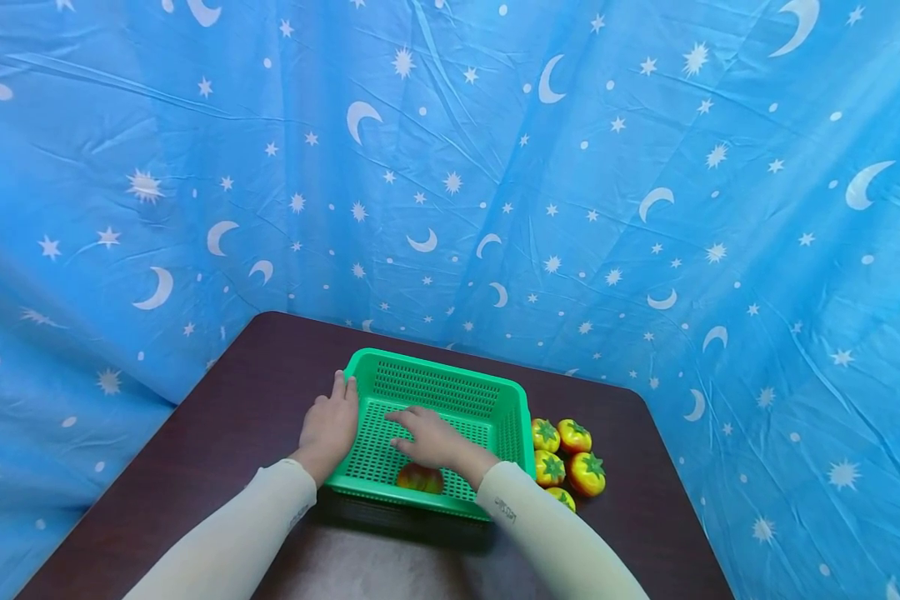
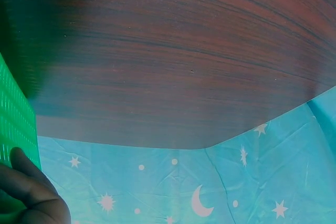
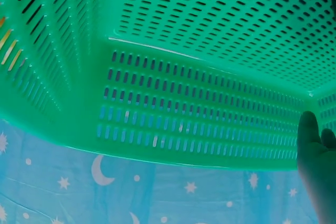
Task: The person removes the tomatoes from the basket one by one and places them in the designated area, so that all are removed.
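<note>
A green plastic basket [image 1: 435, 500] with slotted walls stands on the table. My left hand [image 1: 330, 425] grips its left wall at the rim; in the left wrist view, bent fingers [image 2: 31, 187] lie against that wall. Inside the basket, my right hand [image 1: 435, 437] reaches over the floor with fingers spread and nothing visible in them. Below it, by the front wall, lies one red-and-yellow fruit [image 1: 420, 478], partly in shadow. The right wrist view shows the basket's slotted inner wall [image 3: 189, 108] and part of the right hand [image 3: 315, 161] at the edge.
Several yellow-red, tomato-like fruits [image 1: 587, 475] with green star-shaped tops sit close against the basket's right side. The dark wooden table [image 1: 270, 375] has rounded far corners. A blue curtain [image 1: 450, 208] with moons and stars hangs behind and around it.
</note>
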`<state>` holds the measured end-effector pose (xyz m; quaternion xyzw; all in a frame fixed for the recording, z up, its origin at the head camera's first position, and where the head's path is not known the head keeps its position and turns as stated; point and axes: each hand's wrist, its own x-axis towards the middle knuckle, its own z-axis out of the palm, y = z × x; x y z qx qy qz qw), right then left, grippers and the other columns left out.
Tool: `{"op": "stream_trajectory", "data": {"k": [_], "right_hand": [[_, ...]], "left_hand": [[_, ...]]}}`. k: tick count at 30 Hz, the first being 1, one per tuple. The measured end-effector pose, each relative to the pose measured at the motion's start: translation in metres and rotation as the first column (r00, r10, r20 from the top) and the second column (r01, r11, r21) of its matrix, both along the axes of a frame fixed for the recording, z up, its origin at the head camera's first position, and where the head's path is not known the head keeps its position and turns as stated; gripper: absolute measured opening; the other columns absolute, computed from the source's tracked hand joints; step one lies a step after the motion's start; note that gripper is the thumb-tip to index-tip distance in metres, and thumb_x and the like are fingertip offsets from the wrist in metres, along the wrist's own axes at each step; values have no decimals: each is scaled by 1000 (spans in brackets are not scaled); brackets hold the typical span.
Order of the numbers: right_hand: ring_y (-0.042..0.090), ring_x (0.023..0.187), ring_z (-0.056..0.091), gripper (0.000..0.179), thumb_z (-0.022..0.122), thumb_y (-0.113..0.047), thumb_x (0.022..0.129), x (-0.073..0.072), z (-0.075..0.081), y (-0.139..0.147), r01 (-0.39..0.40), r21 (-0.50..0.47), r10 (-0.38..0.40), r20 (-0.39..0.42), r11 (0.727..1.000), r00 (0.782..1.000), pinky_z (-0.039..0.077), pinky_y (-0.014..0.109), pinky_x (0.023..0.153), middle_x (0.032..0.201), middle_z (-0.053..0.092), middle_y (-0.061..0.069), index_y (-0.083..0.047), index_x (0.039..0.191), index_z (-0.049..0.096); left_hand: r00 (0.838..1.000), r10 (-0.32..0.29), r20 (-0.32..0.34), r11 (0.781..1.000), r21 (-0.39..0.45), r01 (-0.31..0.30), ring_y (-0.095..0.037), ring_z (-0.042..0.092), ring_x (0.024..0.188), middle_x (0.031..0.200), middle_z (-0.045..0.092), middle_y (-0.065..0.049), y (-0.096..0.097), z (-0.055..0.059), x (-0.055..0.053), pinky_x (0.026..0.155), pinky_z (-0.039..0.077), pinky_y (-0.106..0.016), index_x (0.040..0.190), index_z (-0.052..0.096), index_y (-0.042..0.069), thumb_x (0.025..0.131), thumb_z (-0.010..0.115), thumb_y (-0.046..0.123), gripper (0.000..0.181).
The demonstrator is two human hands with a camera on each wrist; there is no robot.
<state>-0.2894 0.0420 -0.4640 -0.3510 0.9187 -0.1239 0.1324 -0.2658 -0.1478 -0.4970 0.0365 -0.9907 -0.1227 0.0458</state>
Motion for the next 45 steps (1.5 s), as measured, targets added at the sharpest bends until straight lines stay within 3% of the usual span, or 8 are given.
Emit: {"op": "stream_trajectory", "data": {"k": [11,18,29,35,40,45], "right_hand": [[26,145,43,47,51,-32,105,2,-6,-3,-73,48,73,-1,996,997,42,46,116,154,48,6,-22,151,47],[25,150,36,42,40,-30,108,4,-13,-6,-205,83,200,62,975,978,35,46,121,156,48,2,-24,148,51],[17,143,43,41,42,-32,108,11,-18,-6,-278,80,262,164,957,951,39,34,117,149,54,-3,-21,146,54],[15,141,46,41,45,-36,107,13,-16,-5,-277,110,250,207,955,946,41,31,116,147,56,-5,-20,143,57],[15,138,50,41,49,-33,105,11,-5,3,-276,94,248,237,956,939,43,29,113,145,59,-2,-15,141,58],[15,139,48,47,57,-36,101,6,5,16,-206,113,160,322,972,933,45,31,111,148,56,-2,-16,143,56]], "left_hand": [[1000,1,-11,1000,-4,-1,-42,62,103,164,23,-26,0,0,1,77,60,-48,156,29,0,99,51,-6,62],[1000,-2,-9,1000,-17,2,-41,62,99,163,23,-28,-1,0,1,73,59,-46,156,29,-1,99,50,-6,60],[1000,-6,-27,999,-41,4,-36,62,92,162,26,-27,1,0,2,69,59,-42,155,31,-2,97,54,-6,62],[1000,2,-29,1000,-27,-2,-37,62,94,163,25,-27,0,0,3,72,59,-44,155,30,-1,96,56,-7,65],[1000,-1,-26,999,-32,0,-36,62,94,163,26,-26,1,1,3,71,60,-43,156,30,-1,94,58,-8,68],[999,-4,-35,999,-47,2,-36,62,91,162,27,-27,0,1,3,69,59,-42,155,32,-2,94,56,-10,66]]}}
